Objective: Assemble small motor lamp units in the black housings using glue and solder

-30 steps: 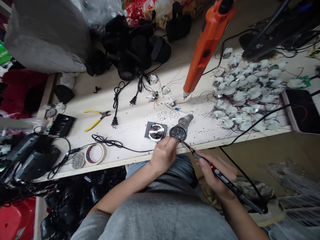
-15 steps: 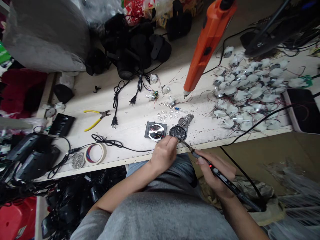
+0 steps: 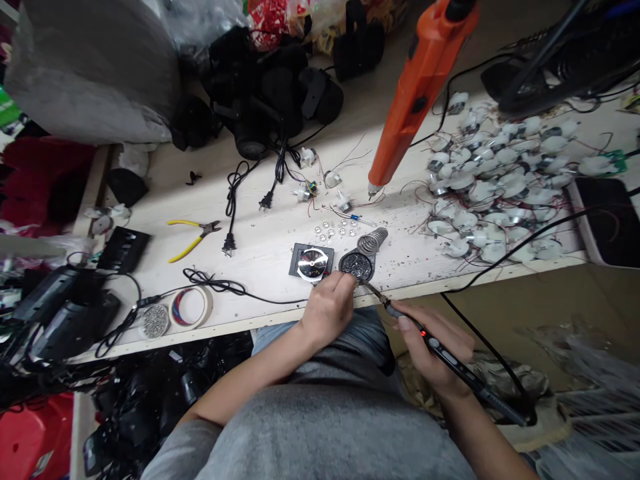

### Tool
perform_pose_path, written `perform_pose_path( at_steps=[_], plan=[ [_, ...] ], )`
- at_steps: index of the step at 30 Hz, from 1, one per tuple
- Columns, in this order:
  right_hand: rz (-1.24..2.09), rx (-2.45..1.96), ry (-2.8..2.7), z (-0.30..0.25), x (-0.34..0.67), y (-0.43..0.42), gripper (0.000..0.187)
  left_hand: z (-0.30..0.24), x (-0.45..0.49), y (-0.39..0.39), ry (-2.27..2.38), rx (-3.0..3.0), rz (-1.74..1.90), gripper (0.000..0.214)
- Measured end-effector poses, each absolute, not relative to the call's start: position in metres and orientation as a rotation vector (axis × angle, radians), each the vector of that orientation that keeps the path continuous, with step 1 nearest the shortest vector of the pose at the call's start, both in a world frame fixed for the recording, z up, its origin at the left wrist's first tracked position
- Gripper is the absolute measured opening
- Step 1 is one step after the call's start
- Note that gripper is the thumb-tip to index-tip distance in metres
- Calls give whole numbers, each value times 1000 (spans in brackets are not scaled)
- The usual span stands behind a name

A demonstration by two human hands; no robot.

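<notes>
Ahead — past the soldering iron (image 3: 451, 365) — hangs a screwdriver (image 3: 419, 100).

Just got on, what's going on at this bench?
The person's right hand grips a soldering iron, red light on, its tip end near the left hand. The left hand is closed at a round black dish's near edge; anything it pinches is hidden. A shiny disc sits left of the dish; white wired parts lie piled rightward.
</notes>
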State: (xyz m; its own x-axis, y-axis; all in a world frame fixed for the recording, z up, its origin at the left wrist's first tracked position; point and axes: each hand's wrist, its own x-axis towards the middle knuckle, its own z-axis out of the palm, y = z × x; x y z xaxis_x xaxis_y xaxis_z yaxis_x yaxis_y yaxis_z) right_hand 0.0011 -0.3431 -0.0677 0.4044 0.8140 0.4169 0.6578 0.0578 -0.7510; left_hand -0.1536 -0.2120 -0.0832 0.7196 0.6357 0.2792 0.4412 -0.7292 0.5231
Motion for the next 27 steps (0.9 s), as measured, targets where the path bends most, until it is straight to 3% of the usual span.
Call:
perform_pose_path(
  at_steps=[12, 16, 21, 27],
  plan=[
    [198, -1696, -1255, -61, -2, -344, 18, -82, -155, -214, 810, 2486, 668, 18],
    [195, -1648, -1303, -61, 1, -347, 23, -73, -158, -216, 744, 2369, 842, 14],
    [245, -1639, -1168, -62, 3, -352, 23, -61, -173, -223, 878, 1991, 963, 8],
    [222, -1565, -1151, -58, 0, -353, 24, -55, -192, -228, 999, 1238, 878, 30]
  ],
)
